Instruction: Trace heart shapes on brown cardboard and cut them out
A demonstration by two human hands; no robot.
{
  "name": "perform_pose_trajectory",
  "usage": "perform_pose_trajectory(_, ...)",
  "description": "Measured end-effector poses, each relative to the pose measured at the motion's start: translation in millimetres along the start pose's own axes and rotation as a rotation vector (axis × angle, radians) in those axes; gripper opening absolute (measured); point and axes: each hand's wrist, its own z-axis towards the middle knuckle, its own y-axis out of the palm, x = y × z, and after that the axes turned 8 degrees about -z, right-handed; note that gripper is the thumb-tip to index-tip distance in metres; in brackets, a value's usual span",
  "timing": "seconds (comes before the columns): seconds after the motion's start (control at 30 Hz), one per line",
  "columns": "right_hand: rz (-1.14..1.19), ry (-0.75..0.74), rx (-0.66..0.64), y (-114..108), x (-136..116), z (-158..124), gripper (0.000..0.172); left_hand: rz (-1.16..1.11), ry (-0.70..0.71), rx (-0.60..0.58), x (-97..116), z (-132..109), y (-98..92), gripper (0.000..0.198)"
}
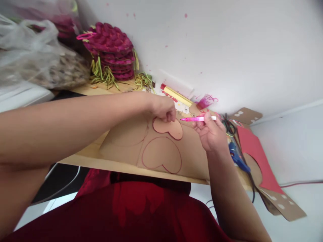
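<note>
A brown heart cutout (165, 128) with a dark red edge lies on a large cardboard sheet (194, 143). My left hand (164, 107) is at its upper edge, fingers curled down and pressed against it. In my right hand (211, 129) is a pink-and-white marker pen (198, 118), gripped near its white end. Its tip points left, a little apart from the cutout and above the sheet. Below the cutout, a heart outline (161, 154) is drawn in dark red on the sheet. Another curved line runs to the left of it, partly behind my left arm.
Magenta braided pieces (113, 50) with green strings are stacked at the back left, beside a plastic bag (50, 57). A yellow roll (176, 95) and a pink-stained cup (204, 101) stand by the wall. To the right are scissors (229, 126), a blue glue gun (237, 158) and red card (254, 144).
</note>
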Motion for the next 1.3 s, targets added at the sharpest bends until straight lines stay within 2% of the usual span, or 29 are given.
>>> perform_pose_trajectory(0.1,0.144,0.204,-0.058,-15.3,5.8,-5.9,0.045,0.07,-0.091,-0.068,6.4,-6.8,4.1,0.046)
perform_pose_trajectory(0.2,0.195,0.273,-0.109,-20.2,11.1,-12.5,0.042,0.173,-0.077,-0.081,11.9,-10.4,9.7,0.043)
perform_pose_trajectory(0.43,0.199,0.287,-0.209,-22.0,18.1,-13.2,0.04,0.239,-0.066,-0.112,10.4,-11.2,18.1,0.053)
perform_pose_trajectory(0.6,0.208,0.32,-0.214,-20.8,16.8,-14.7,0.043,0.237,-0.011,-0.098,6.2,-12.2,18.7,0.055)
perform_pose_trajectory(0.97,0.243,0.291,-0.239,-19.2,16.8,-16.7,0.045,0.257,-0.031,-0.134,15.1,-14.1,16.3,0.058)
perform_pose_trajectory(1.3,0.239,0.297,-0.213,-20.0,19.7,-16.1,0.045,0.241,-0.015,-0.13,11.7,-12.6,15.1,0.057)
